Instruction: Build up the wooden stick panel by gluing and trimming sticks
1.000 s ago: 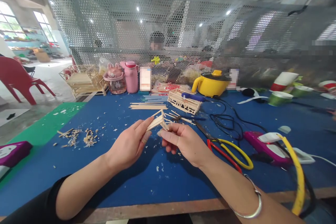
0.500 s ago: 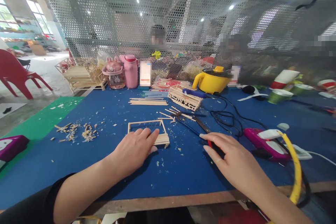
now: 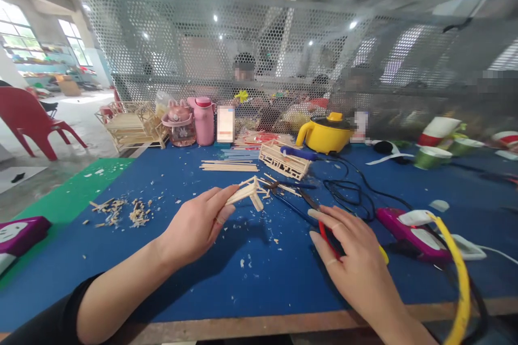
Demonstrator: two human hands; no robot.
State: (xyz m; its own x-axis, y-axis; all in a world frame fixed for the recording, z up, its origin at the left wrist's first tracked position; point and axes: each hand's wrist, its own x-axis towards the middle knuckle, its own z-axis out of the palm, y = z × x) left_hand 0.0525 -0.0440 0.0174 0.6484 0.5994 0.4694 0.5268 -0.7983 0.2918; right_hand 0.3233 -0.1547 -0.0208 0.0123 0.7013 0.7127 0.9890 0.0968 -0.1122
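In the head view, my left hand (image 3: 198, 221) grips a small frame of pale wooden sticks (image 3: 254, 192), lifted and tilted above the blue tabletop. Its near part is hidden by my fingers. My right hand (image 3: 352, 248) is closed around the red handle of what look like scissors (image 3: 327, 237), their dark blades pointing away and left. A yellow bit of handle shows past the palm. Blue-handled pliers (image 3: 289, 206) lie just beyond, beside the blades. Several loose sticks (image 3: 287, 187) are scattered by the pliers' jaws.
Behind are a finished-looking stick model (image 3: 283, 161), a blue-handled corded tool (image 3: 298, 153), a stick bundle (image 3: 230, 166) and a yellow pot (image 3: 327, 133). Offcuts (image 3: 140, 212) lie left. A purple power strip (image 3: 413, 234) with cables sits right. A perforated screen (image 3: 194, 38) stands at the back.
My left hand has raised the stick frame off the table and tilted it. My right hand has closed further around the scissors' handle, showing more red. The view has shifted slightly.
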